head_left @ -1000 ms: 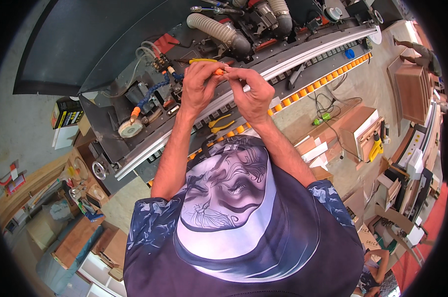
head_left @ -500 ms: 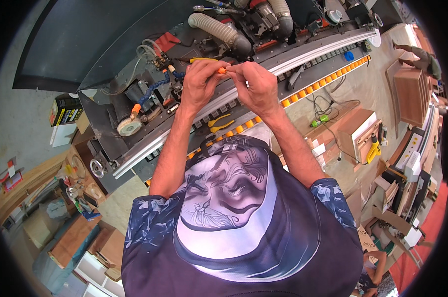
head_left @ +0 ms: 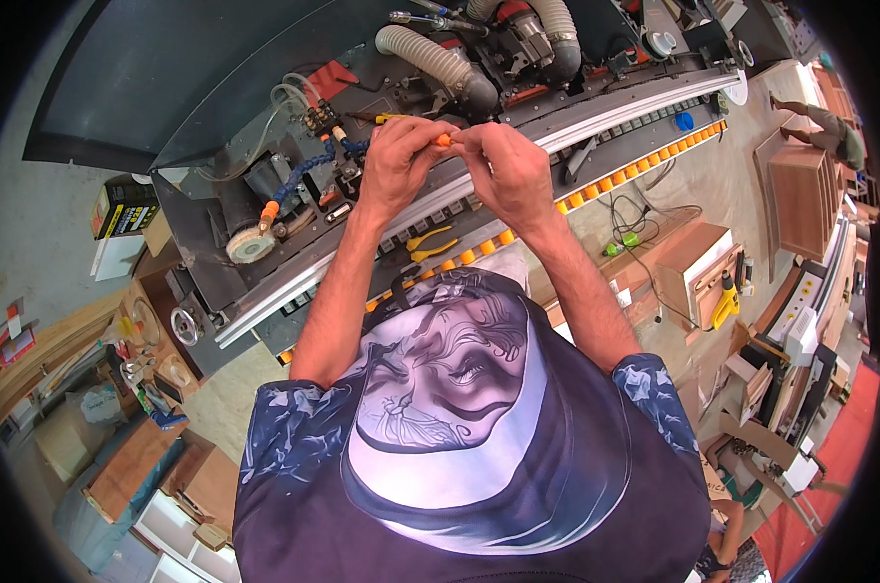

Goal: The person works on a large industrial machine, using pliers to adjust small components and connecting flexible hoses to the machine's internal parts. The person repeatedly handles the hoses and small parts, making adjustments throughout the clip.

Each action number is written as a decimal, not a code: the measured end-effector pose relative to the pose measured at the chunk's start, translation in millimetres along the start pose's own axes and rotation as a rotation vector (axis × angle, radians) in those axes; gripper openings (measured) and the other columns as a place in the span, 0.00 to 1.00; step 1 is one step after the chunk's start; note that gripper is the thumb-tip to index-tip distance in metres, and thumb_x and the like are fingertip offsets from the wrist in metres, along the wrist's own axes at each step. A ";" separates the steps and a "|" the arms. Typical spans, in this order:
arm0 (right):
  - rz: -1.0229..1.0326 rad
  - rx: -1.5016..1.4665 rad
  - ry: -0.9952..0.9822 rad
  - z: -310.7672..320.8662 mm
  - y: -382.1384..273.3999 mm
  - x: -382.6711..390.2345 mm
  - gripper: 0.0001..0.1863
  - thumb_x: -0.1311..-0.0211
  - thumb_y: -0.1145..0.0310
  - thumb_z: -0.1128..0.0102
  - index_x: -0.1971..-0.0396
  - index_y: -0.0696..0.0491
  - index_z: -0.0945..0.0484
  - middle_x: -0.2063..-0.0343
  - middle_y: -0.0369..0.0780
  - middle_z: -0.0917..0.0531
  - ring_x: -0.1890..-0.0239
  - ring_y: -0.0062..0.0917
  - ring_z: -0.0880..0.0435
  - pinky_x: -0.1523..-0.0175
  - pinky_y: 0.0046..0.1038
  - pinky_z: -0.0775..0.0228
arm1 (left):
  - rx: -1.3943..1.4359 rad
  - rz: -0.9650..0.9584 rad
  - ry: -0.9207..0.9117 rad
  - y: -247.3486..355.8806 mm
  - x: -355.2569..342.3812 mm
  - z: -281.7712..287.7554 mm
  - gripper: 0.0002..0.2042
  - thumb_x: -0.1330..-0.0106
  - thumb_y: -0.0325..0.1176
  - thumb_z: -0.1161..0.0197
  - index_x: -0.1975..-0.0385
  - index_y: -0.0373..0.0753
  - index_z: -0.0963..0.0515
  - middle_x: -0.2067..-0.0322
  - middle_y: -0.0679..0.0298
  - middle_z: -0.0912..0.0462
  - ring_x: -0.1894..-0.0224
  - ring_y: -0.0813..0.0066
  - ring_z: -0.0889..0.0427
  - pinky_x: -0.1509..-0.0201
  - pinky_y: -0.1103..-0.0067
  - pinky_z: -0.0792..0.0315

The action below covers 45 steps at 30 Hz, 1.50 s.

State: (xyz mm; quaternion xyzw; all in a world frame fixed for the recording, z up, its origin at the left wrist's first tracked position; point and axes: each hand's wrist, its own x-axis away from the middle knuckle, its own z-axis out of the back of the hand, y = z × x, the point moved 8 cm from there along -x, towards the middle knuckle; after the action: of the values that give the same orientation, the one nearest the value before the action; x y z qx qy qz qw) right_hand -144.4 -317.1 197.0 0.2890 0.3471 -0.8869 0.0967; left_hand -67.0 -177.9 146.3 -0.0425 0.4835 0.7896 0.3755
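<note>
I have both hands raised over a black machine bed (head_left: 202, 228) with a long silver rail (head_left: 620, 112). Fingers of my left hand (head_left: 401, 165) are closed on a small orange piece (head_left: 445, 139), near a blue segmented hose (head_left: 297, 177). My right hand (head_left: 506, 175) pinches at the right end of that piece; what lies between its fingertips is too small to name. A yellow tool (head_left: 389, 116) lies partly hidden behind my left hand. Yellow-handled pliers (head_left: 425, 248) lie below the hands, near a row of orange rollers (head_left: 620, 183). A hose-end pad (head_left: 252, 243) sits at left.
Ribbed grey hoses (head_left: 418, 55) run to motors behind the hands. At right are wooden cabinets (head_left: 799, 199), cables on the floor, a yellow glue gun (head_left: 726, 301) and a person's legs (head_left: 814, 126). Another person's arm (head_left: 729, 525) shows at lower right. Boards (head_left: 129, 466) lie at lower left.
Both hands stay together at the orange piece, shifted slightly to the right in the picture. My right hand and forearm moved a little rightward over the last second.
</note>
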 end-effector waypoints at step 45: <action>0.081 0.218 -0.081 -2.6 -2.7 -2.3 0.09 0.34 0.71 0.29 0.55 0.53 0.16 0.65 0.37 0.18 0.62 0.32 0.16 0.61 0.34 0.19 | -0.019 -0.009 0.016 0.1 -3.7 -1.8 0.12 0.36 0.26 0.23 0.52 0.39 0.11 0.56 0.63 0.08 0.54 0.62 0.13 0.47 0.69 0.22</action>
State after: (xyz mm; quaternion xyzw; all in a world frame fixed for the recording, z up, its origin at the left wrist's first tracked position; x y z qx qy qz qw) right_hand -142.4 -313.5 198.3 0.2757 0.2326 -0.9256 0.1144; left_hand -65.0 -181.4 147.1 -0.0545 0.4790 0.7919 0.3748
